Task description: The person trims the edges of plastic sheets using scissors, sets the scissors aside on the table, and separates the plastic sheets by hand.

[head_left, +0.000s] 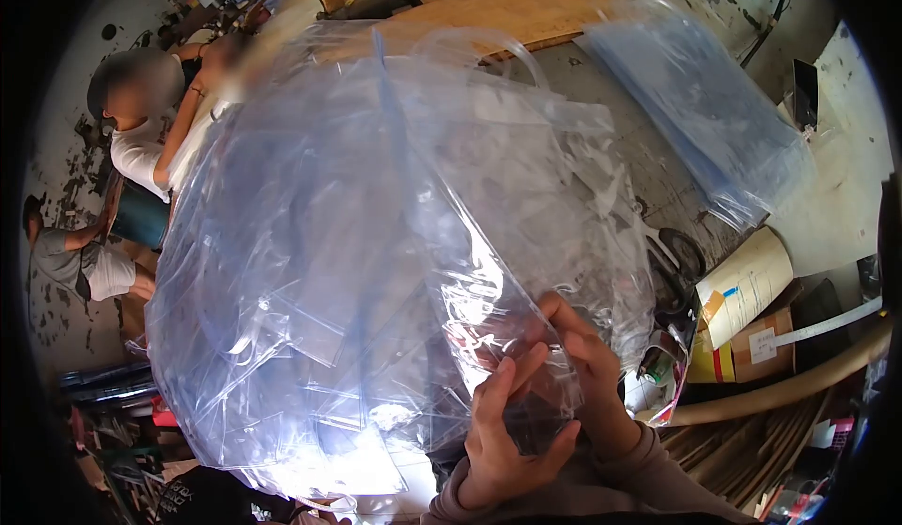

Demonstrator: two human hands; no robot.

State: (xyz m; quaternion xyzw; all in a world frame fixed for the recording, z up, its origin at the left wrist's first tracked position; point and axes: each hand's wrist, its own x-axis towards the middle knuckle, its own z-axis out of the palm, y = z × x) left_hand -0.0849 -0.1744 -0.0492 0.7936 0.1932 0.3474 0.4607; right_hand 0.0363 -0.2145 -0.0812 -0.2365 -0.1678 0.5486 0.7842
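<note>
A large heap of clear plastic sheets [282,234] covers the middle of the view. Near its lower right edge, my left hand [507,440] has its fingers curled and thumb apart beside a shiny sheet; whether it grips the film is unclear. My right hand [592,375] is just to the right and slightly higher, its fingers bent around the edge of the same clear sheet [470,271]. Black-handled scissors [678,257] lie right of the heap, above my right hand.
A stack of bluish plastic sheets [695,112] lies at the upper right. Below it are a paper roll [747,281] and a cardboard box [763,347]. Two people are at the left, one in a white shirt [139,154] beside the heap.
</note>
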